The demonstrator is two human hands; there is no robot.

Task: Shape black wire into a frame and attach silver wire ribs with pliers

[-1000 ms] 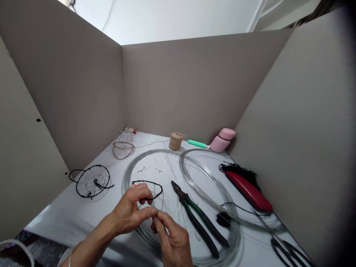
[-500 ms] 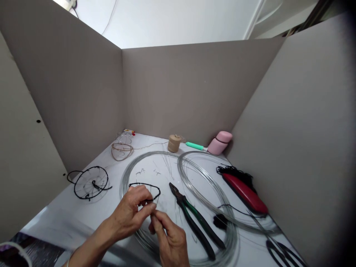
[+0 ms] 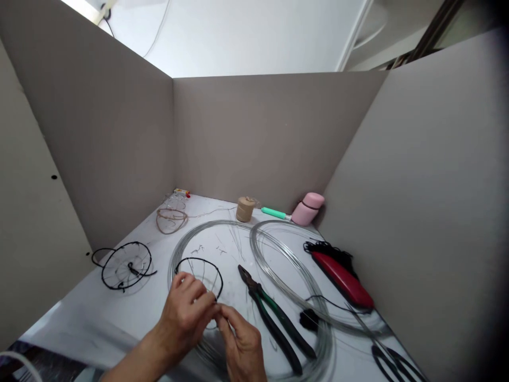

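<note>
My left hand [image 3: 185, 313] and my right hand [image 3: 242, 339] meet low in the view, fingertips close together. Between them is a small black wire ring frame [image 3: 198, 259] with thin bare wires running down from it. My left hand grips its lower part, and my right fingers pinch at the same spot, though they hide the exact contact. Green-handled pliers [image 3: 274, 329] lie just right of my right hand. Two coils of bare steel wire [image 3: 210, 223] lie under and beside my hands.
A finished black wire cage [image 3: 127, 243] sits left on the white table [image 3: 79, 318]. Behind stand a twine spool [image 3: 245, 209], a green-handled tool [image 3: 273, 213] and a pink container [image 3: 307, 209]. A red case [image 3: 342, 279] and scissors [image 3: 392, 361] lie right. Grey boards wall three sides.
The whole scene sits lower and further left in the view. The black ring is tilted more open above my left hand, and my left fingers have curled closer around its lower part.
</note>
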